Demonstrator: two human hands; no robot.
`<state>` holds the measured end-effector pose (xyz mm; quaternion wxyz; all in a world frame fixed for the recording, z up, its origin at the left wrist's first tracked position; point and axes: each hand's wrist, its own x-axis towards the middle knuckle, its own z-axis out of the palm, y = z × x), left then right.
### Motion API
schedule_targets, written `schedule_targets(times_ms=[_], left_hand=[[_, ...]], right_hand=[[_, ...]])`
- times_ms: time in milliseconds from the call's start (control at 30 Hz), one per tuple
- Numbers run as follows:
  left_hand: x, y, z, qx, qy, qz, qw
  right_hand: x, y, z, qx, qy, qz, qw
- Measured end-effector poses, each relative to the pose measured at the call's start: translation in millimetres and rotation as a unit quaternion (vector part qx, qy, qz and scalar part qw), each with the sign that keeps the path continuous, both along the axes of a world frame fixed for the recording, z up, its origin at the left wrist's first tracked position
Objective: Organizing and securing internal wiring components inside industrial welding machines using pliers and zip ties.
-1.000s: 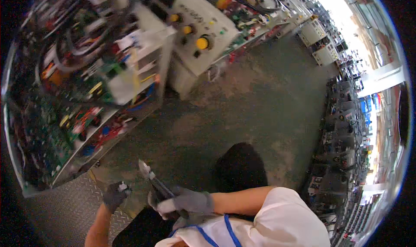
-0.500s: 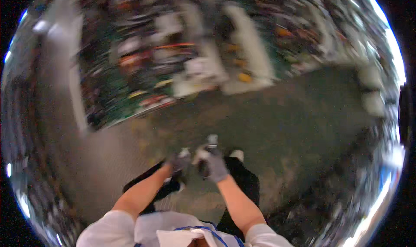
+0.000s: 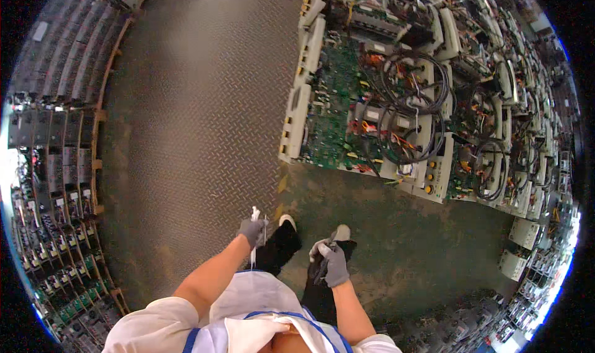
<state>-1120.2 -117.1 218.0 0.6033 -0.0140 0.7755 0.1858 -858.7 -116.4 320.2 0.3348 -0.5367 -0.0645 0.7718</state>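
Note:
My left hand (image 3: 253,229), in a grey glove, is closed around thin white strips (image 3: 254,213), which stick out above and below the fingers; their exact kind is unclear. My right hand (image 3: 333,263), also gloved, grips a dark-handled tool (image 3: 319,267) low over my right leg, its head hard to make out. The hands are apart, both below a block of opened electronic units (image 3: 328,117) at the upper right, which show green boards, coiled black cables (image 3: 443,90) and cream panels with yellow knobs (image 3: 436,174).
Racks of grey modules (image 3: 74,49) on wooden supports run along the left. Under and ahead of me are a patterned metal plate (image 3: 198,136) and a green painted floor (image 3: 421,248). Cream boxes (image 3: 522,232) and more stacked equipment line the right side.
The view has swung sharply, bringing the metal walkway ahead and the units to the upper right. My hands have moved farther apart since the middle frame, still holding their items.

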Motion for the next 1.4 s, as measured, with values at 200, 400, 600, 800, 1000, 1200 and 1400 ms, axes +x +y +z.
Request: schedule_targets(times_ms=[200,400,600,800,1000,1200,1400], left_hand=[[-68,126,87,0.170,-0.102,-0.057,0.978],[-102,251,97,0.190,-0.146,-0.118,0.964],[-145,340,114,0.107,-0.262,-0.157,0.946],[-163,410,113,0.092,-0.317,-0.256,0.909],[-178,445,80,0.042,-0.320,-0.311,0.894],[-179,482,71,0.024,-0.331,-0.351,0.875],[-212,515,59,-0.004,-0.321,-0.402,0.858]], right_hand=[[-90,107,70,0.103,-0.020,-0.007,0.994],[-171,235,36,0.185,-0.210,0.020,0.960],[-239,340,-2,0.189,-0.222,0.100,0.951],[-255,402,4,0.157,-0.156,0.064,0.973],[-256,443,8,0.214,-0.249,0.146,0.933],[-272,449,4,0.246,-0.450,0.160,0.843],[-312,456,-9,0.332,-0.523,0.115,0.776]])
